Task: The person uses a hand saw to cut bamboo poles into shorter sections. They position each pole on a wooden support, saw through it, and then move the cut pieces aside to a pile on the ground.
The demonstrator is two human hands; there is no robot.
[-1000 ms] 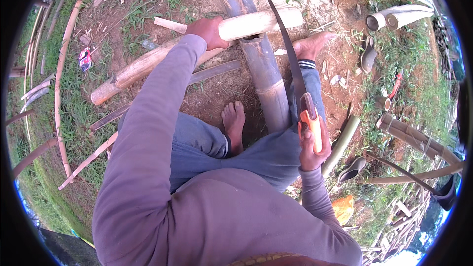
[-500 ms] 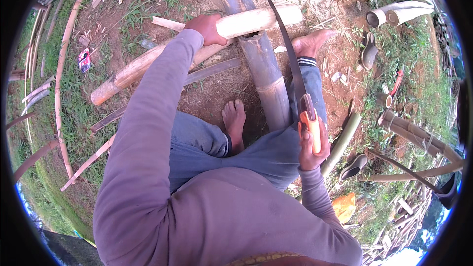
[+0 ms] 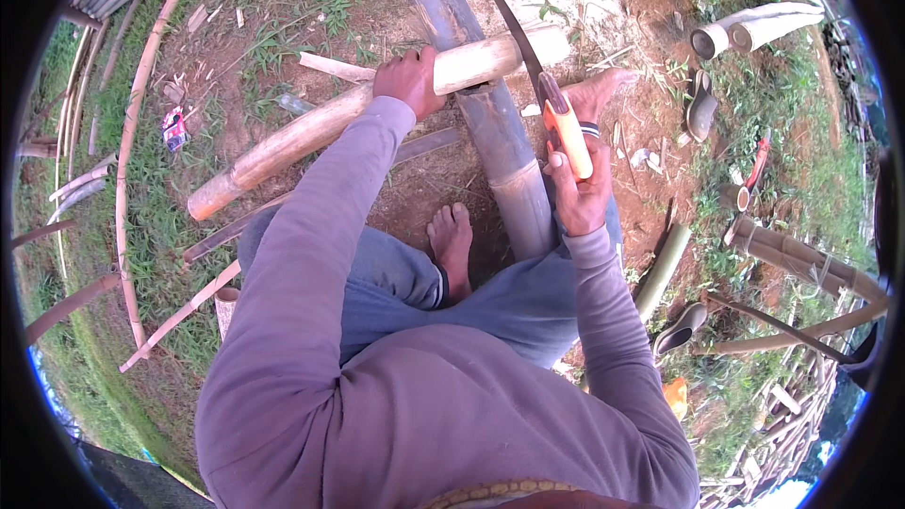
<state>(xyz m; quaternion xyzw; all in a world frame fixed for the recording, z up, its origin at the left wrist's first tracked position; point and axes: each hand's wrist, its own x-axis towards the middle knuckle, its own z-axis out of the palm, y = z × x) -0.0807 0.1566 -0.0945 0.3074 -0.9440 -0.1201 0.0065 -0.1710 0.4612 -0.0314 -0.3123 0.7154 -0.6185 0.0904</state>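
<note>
A pruning saw with an orange handle (image 3: 567, 137) and a long curved dark blade (image 3: 512, 26) is in my right hand (image 3: 582, 190), fingers closed round the handle. The blade crosses over the right part of a pale bamboo pole (image 3: 302, 148); whether its teeth touch the pole, I cannot tell. My left hand (image 3: 409, 82) is wrapped over the pole, left of the blade. Beneath, a thick grey bamboo trunk (image 3: 517, 174) supports the pole near a notch. The trunk's near end reaches my jeans (image 3: 509, 297).
My bare feet (image 3: 451, 238) flank the trunk. Bamboo strips (image 3: 212, 290) lie at left, near a long curved pole (image 3: 121, 160). To the right are clogs (image 3: 700, 106), a green bamboo piece (image 3: 666, 264), a red-handled tool (image 3: 758, 162) and cut bamboo poles (image 3: 778, 26).
My right hand has moved forward and left with the saw, bringing the handle close to the pole. My left hand keeps its grip on the pole, which sits slightly lower in view.
</note>
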